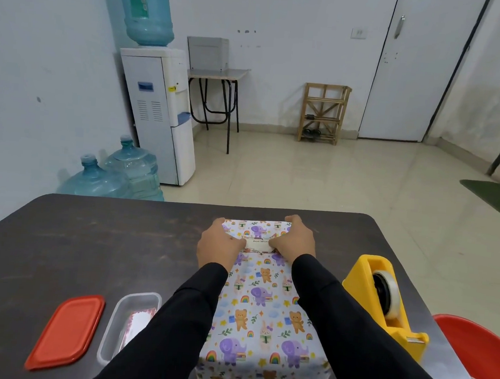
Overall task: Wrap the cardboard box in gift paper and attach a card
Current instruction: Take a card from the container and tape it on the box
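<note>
— What are the fingers doing?

— Both thumbs are down on the card [260, 244], one on each end, pinning it flat. The left hand [219, 246] has its fingers bent over the left edge of the box [263, 310]. The right hand [295, 239] hooks its fingers over the far edge. So each hand is clamped on the box with a thumb on top.

— And where is the box?

— In the middle of the table [89, 236], its long side running near to far, papered all over. The card sits on its top, toward the far end.

— What could go wrong?

— I can't see any tape on the card from here. If nothing holds it, I'd expect it to slide or lift once a thumb comes off. The dispenser [383, 298] stands on the right, just beside the box, so the right hand would have to let go to reach it. With only the left thumb holding one end, the card could pivot and go on crooked.

— Anything further out?

— The right sleeve [351, 332] runs close to the dispenser and might knock it. On the left, the sleeve hangs over an open tub [130, 323], and its lid [65, 330] lies beside that. A careless elbow could shove either one.
</note>
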